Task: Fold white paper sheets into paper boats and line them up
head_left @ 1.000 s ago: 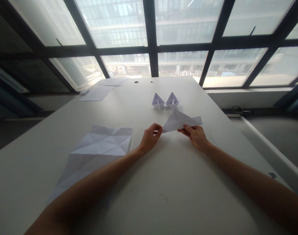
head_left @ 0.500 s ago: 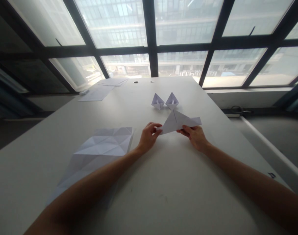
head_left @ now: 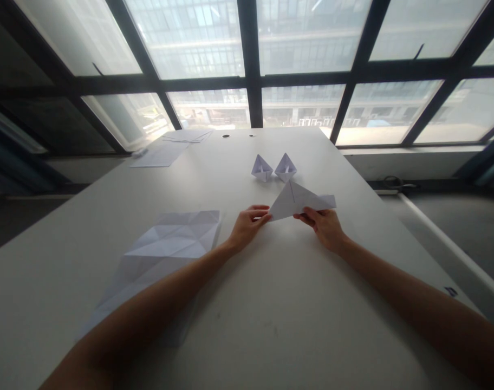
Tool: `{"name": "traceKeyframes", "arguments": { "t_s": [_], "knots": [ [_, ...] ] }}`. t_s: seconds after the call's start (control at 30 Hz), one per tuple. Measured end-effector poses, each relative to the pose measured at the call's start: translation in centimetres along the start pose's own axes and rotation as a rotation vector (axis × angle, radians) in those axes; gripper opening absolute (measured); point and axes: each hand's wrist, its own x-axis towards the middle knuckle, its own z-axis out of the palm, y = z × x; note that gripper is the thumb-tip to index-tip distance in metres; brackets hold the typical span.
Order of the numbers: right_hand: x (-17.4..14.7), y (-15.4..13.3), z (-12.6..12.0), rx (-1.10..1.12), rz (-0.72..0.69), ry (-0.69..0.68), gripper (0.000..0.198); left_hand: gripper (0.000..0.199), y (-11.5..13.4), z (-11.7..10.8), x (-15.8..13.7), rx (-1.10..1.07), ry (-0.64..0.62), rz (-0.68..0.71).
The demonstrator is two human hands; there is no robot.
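A folded sheet of white paper (head_left: pixel 292 200), shaped like a triangle with a strip sticking out on the right, is held up just above the table. My right hand (head_left: pixel 323 225) pinches its lower edge, thumb in front and fingers beneath. At the left corner, my left hand (head_left: pixel 249 226) has its thumb and fingers closed round the paper's tip. Just beyond stand two small paper boats (head_left: pixel 262 169), side by side.
Creased white sheets (head_left: pixel 174 238) lie on the white table (head_left: pixel 247 325) to the left, partly under my left forearm. More flat paper (head_left: pixel 160 155) rests at the far left. Tall windows (head_left: pixel 299 43) rise behind the table's far end.
The left end of the folded paper has changed: a bit that stuck out there no longer shows. My left fingers have shifted slightly right. My right hand keeps its hold.
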Motion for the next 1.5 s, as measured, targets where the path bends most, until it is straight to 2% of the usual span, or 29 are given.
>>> {"name": "traceKeyframes", "arguments": {
  "t_s": [0.17,0.37,0.57,0.7,0.87,1.03,1.13,1.33,1.5],
  "knots": [
    [-0.2,-0.2,0.1,-0.009,0.024,-0.042,0.031,0.043,0.1,0.1,-0.2,0.031,-0.073,-0.077],
    [-0.2,-0.1,-0.1,-0.04,0.076,-0.093,0.034,0.045,0.0,0.0,-0.1,0.049,-0.076,-0.099],
    [-0.3,-0.3,0.0,-0.079,0.084,-0.105,0.037,0.043,0.5,0.2,-0.2,-0.035,-0.103,-0.148],
    [-0.1,-0.4,-0.3,-0.04,0.058,-0.123,0.035,0.045,0.6,0.4,-0.3,-0.103,-0.048,-0.175],
    [0.8,-0.8,-1.3,0.147,0.071,-0.071,0.038,0.044,0.5,0.3,-0.3,-0.104,0.029,-0.155],
    [1.3,-1.1,-2.1,0.219,0.103,-0.002,0.017,0.042,0.3,0.3,-0.3,-0.083,0.047,-0.162],
    [1.3,-1.0,-2.0,0.174,0.052,0.024,0.023,0.041,0.2,0.3,-0.3,-0.086,0.059,-0.164],
    [0.8,-0.8,-1.4,0.053,-0.201,0.107,0.022,0.043,0.3,0.3,-0.3,-0.085,0.08,-0.177],
    [0.4,-0.7,-1.3,-0.053,-0.362,0.017,0.008,0.042,0.1,0.2,-0.2,-0.141,0.106,-0.192]
  ]
}}
